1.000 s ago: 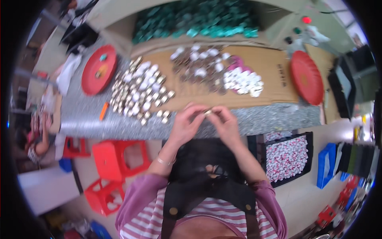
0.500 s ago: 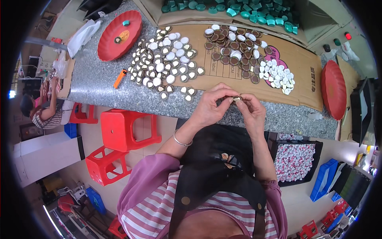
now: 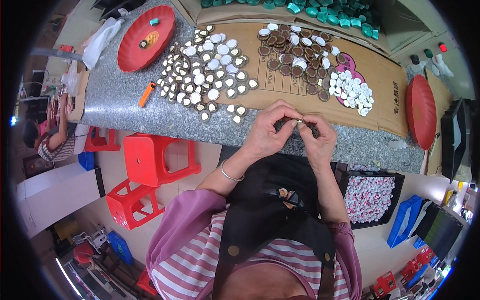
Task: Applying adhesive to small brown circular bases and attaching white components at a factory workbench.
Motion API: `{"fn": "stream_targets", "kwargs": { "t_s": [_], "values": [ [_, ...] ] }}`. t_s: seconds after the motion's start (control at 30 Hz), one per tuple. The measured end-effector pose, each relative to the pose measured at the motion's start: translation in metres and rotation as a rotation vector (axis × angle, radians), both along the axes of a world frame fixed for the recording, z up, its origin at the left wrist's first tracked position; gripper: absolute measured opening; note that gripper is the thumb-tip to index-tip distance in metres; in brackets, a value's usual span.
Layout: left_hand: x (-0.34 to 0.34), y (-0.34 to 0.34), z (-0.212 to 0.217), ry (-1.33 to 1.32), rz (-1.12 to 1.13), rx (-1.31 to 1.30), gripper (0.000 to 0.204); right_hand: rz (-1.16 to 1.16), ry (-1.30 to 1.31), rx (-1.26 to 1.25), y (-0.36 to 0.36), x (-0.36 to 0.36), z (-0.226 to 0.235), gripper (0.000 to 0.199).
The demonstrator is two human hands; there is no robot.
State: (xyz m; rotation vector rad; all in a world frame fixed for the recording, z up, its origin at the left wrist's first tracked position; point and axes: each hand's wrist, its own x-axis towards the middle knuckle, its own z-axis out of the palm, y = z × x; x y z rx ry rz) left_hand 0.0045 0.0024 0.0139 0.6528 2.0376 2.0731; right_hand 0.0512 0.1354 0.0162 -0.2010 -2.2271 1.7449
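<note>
My left hand [image 3: 271, 129] and my right hand [image 3: 318, 134] meet just over the counter's near edge. Between their fingertips they pinch a small round brown disc with a ruffled edge [image 3: 299, 121], mostly hidden by the fingers. Beyond my left hand spreads a pile of similar discs with pale, roughly heart-shaped pieces on them [image 3: 200, 75], mixed with white round pieces. Past my right hand lie brown ruffled discs [image 3: 311, 71] without the pale pieces. Small loose white pieces [image 3: 351, 91] are heaped beside those.
The discs lie on a flat cardboard sheet [image 3: 380, 100] on a grey speckled counter [image 3: 115, 107]. Red scalloped trays stand left [image 3: 134, 54] and right [image 3: 421, 112]. An orange lighter [image 3: 147, 94] lies at left. Green cups [image 3: 330, 19] fill the shelf. Red stools [image 3: 145, 160] stand below.
Both hands still hold the disc at nearly the same spot, with fingers shifted slightly around it. The whole view has shifted a little.
</note>
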Motion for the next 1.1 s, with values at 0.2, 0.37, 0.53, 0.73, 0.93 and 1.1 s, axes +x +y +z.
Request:
{"fn": "stream_targets", "kwargs": {
  "t_s": [0.2, 0.37, 0.53, 0.73, 0.93, 1.1],
  "values": [
    [0.0, 0.0, -0.007, -0.092, -0.008, 0.106, 0.012, 0.059, -0.063, -0.287, 0.002, 0.004, -0.013, 0.013],
    [0.001, 0.004, -0.006, -0.25, -0.033, 0.194, 0.016, 0.04, -0.074, -0.364, 0.007, 0.007, -0.016, 0.016],
    [0.001, 0.002, -0.01, -0.204, -0.065, 0.154, 0.018, 0.048, -0.042, -0.27, 0.011, 0.006, -0.012, 0.012],
    [0.003, 0.0, -0.008, -0.225, -0.128, 0.176, 0.017, 0.007, -0.035, -0.103, 0.011, 0.007, -0.011, 0.009],
    [0.0, -0.005, -0.008, -0.295, -0.193, 0.229, 0.012, 0.059, -0.047, -0.267, 0.008, 0.013, -0.015, 0.012],
    [0.008, -0.006, -0.012, -0.418, -0.21, 0.332, 0.015, 0.049, -0.052, -0.253, 0.006, 0.016, -0.015, 0.013]
  ]
}}
